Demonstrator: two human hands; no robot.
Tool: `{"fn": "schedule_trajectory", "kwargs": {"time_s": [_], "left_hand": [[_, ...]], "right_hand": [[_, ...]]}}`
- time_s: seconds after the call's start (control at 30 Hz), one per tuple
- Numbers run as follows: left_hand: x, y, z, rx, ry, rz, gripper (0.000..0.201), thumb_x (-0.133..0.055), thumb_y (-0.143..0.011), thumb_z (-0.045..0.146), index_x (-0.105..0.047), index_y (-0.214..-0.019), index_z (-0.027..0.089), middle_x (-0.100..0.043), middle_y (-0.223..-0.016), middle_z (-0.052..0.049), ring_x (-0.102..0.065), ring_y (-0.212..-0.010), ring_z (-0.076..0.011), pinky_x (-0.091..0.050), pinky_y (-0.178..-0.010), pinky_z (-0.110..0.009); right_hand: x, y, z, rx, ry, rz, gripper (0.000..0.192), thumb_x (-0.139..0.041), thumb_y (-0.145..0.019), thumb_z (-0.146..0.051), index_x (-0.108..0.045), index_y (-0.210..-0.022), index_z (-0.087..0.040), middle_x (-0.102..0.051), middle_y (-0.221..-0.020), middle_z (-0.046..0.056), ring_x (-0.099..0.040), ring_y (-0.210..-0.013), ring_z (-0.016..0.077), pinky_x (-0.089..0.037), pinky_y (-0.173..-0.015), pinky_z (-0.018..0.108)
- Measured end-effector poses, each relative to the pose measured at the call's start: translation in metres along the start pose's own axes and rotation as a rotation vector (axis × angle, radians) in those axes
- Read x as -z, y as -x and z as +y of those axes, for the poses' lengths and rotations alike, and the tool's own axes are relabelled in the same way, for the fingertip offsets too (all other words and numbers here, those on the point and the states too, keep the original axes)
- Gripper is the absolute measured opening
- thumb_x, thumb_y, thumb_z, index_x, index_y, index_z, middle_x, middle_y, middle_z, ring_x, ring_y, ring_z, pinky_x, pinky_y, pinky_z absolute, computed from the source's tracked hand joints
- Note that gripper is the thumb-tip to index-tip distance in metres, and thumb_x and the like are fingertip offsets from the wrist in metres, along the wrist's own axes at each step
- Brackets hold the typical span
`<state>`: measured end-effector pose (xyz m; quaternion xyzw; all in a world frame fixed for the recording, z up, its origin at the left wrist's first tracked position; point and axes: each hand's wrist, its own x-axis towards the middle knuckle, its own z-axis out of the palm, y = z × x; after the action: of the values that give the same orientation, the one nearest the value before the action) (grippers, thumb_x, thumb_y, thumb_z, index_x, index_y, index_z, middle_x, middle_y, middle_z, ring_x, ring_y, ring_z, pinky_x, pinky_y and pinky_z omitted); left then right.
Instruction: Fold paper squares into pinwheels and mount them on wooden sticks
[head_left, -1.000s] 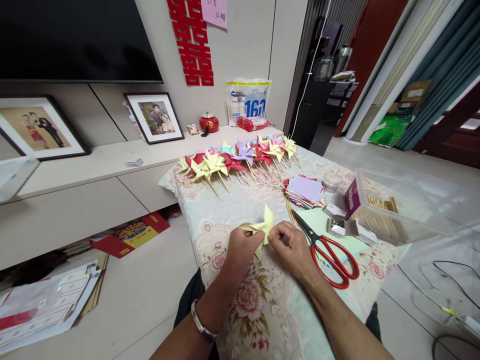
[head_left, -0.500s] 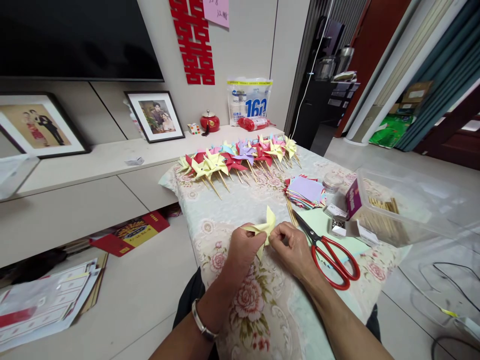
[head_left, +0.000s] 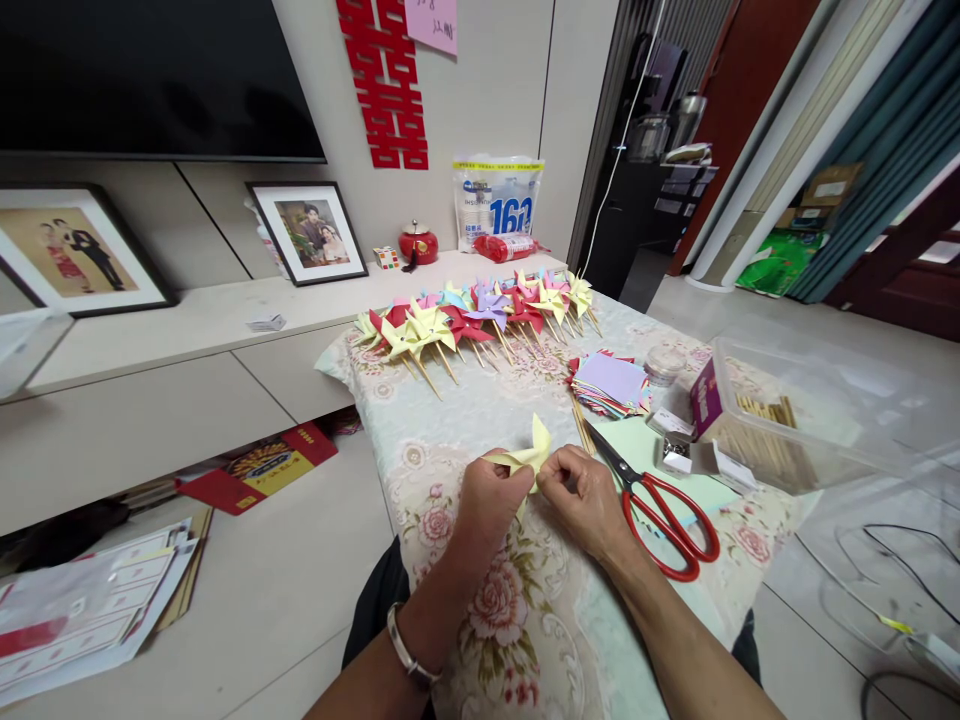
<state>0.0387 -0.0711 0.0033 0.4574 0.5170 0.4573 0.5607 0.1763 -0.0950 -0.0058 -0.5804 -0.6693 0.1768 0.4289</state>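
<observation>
A half-folded yellow paper pinwheel (head_left: 529, 452) is pinched at its middle between my left hand (head_left: 487, 500) and my right hand (head_left: 583, 500), just above the floral tablecloth (head_left: 465, 420). Its points stick up and to the left of my fingers. Red-handled scissors (head_left: 660, 510) lie shut on the cloth right of my right hand. A row of finished pinwheels on sticks (head_left: 480, 315) lies along the far end of the table. A stack of coloured paper squares (head_left: 611, 382) sits beyond the scissors.
A clear plastic box (head_left: 806, 415) holding wooden sticks stands at the right, with a small round tub (head_left: 664, 362) and clips (head_left: 675, 450) beside it. A low cabinet (head_left: 187, 330) with framed photos runs along the left. Papers (head_left: 90, 605) lie on the floor.
My hands have barely shifted; the fingers have worked slightly at the pinwheel's centre. Everything else on the table is as before.
</observation>
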Motion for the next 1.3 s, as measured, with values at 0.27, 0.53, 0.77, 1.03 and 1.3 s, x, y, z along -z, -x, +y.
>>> {"fn": "schedule_trajectory", "kwargs": {"time_s": [0.27, 0.53, 0.77, 1.03, 1.3], "left_hand": [[0.003, -0.015, -0.001, 0.159, 0.277, -0.147, 0.014, -0.068, -0.059, 0.026, -0.069, -0.067, 0.014, -0.061, -0.057, 0.0, -0.052, -0.053, -0.0143, -0.041, -0.054, -0.026], [-0.014, -0.029, 0.014, 0.183, 0.244, -0.392, 0.014, -0.069, -0.055, 0.023, -0.07, -0.064, 0.012, -0.063, -0.058, -0.003, -0.054, -0.055, -0.0144, -0.04, -0.054, -0.025], [-0.022, -0.032, 0.002, 0.087, 0.097, -0.41, 0.014, -0.062, -0.062, 0.021, -0.07, -0.068, 0.011, -0.063, -0.061, -0.002, -0.05, -0.055, -0.0133, -0.037, -0.053, -0.024], [-0.021, -0.037, -0.01, 0.051, -0.029, -0.361, 0.005, -0.064, -0.06, 0.019, -0.063, -0.063, 0.015, -0.057, -0.054, 0.002, -0.048, -0.051, -0.0129, -0.032, -0.048, -0.023], [-0.021, -0.037, -0.006, 0.097, -0.067, -0.387, 0.012, -0.059, -0.059, 0.024, -0.063, -0.066, 0.014, -0.055, -0.053, 0.002, -0.045, -0.049, -0.0114, -0.032, -0.047, -0.023]], "right_hand": [[0.01, -0.001, 0.007, -0.139, -0.229, 0.264, 0.024, -0.066, -0.083, -0.034, -0.069, -0.103, -0.02, -0.068, -0.095, 0.007, -0.061, -0.089, 0.0239, -0.046, -0.08, 0.037], [0.012, -0.007, 0.012, -0.451, -0.943, 0.082, 0.068, -0.077, -0.074, -0.038, -0.055, -0.137, -0.02, -0.066, -0.078, -0.001, -0.062, -0.071, 0.02, -0.046, -0.068, 0.032], [0.015, -0.008, 0.011, -0.506, -0.946, 0.059, 0.078, -0.075, -0.065, -0.022, -0.052, -0.14, -0.022, -0.065, -0.074, -0.003, -0.062, -0.069, 0.0193, -0.046, -0.067, 0.031], [0.015, -0.011, 0.004, -0.507, -0.945, 0.01, 0.074, -0.073, -0.062, -0.016, -0.053, -0.133, -0.022, -0.07, -0.078, -0.002, -0.063, -0.071, 0.0186, -0.045, -0.063, 0.027], [0.012, -0.009, 0.014, -0.5, -0.826, 0.01, 0.079, -0.068, -0.063, -0.016, -0.047, -0.139, -0.018, -0.066, -0.072, -0.005, -0.058, -0.061, 0.0151, -0.044, -0.057, 0.024]]}}
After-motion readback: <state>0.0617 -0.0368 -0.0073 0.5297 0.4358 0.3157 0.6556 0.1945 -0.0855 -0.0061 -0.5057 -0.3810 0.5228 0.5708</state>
